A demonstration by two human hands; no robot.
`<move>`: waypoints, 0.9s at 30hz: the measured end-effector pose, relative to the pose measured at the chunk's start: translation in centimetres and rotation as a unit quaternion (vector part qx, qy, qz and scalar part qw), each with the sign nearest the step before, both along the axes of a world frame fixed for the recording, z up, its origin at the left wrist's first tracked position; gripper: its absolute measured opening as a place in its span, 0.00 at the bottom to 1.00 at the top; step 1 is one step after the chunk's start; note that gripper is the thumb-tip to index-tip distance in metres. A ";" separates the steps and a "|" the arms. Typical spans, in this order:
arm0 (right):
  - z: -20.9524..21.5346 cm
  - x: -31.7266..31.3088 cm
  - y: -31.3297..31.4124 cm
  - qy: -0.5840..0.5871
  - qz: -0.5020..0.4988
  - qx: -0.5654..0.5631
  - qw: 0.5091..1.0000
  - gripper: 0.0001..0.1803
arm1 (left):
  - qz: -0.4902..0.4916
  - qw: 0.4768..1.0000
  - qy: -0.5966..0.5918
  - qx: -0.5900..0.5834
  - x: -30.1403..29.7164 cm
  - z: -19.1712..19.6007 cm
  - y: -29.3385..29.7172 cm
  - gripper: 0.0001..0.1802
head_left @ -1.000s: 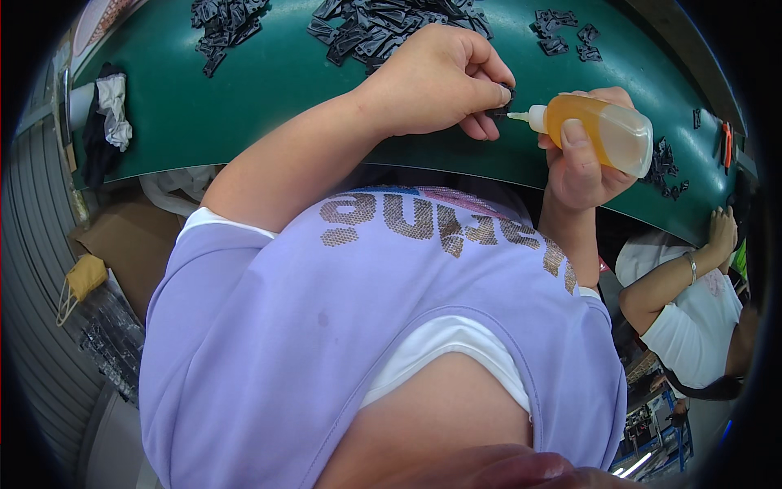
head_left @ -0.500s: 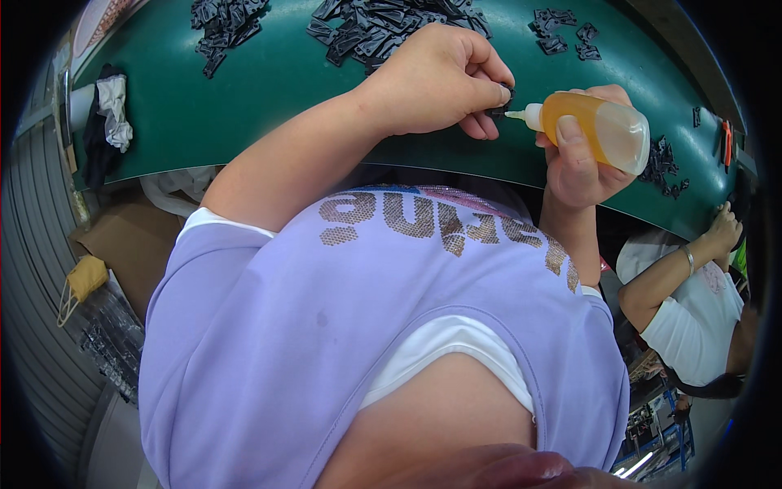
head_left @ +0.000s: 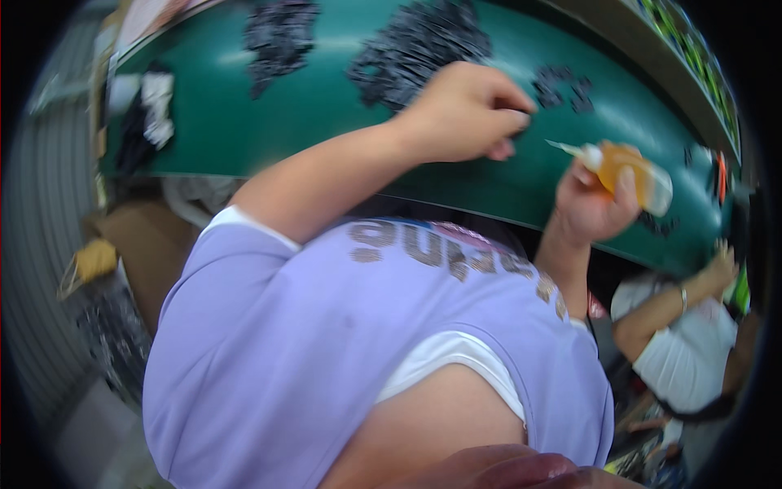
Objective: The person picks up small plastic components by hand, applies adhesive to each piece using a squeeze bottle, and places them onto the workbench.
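The right hand point(head_left: 588, 202) is wrapped around one small squeeze bottle point(head_left: 631, 169), the only container in view. The bottle is translucent, holds an amber liquid, and ends in a thin pale nozzle that points left toward the left hand point(head_left: 466, 114). The bottle is held above the near edge of the green bench point(head_left: 318, 106), just beside the left hand but not touching it. The left hand is curled with fingertips pinched together; what they pinch is too small and blurred to identify. Three heaps of small dark parts point(head_left: 419, 45) lie on the bench beyond the hands. At the lower right, a second person's arm point(head_left: 668, 306) in a white sleeve reaches to the bench.
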State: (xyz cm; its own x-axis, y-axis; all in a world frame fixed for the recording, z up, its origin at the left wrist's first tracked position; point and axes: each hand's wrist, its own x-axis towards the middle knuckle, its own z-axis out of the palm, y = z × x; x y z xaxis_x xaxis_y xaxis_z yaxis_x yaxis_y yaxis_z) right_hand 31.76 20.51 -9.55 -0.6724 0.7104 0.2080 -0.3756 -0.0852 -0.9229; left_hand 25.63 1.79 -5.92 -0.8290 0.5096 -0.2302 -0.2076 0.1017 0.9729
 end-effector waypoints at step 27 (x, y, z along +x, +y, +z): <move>1.1 -0.5 -0.7 0.077 0.171 -0.052 0.981 0.10 | 0.450 0.847 0.037 -0.282 -12.7 -1.9 -23.9 0.13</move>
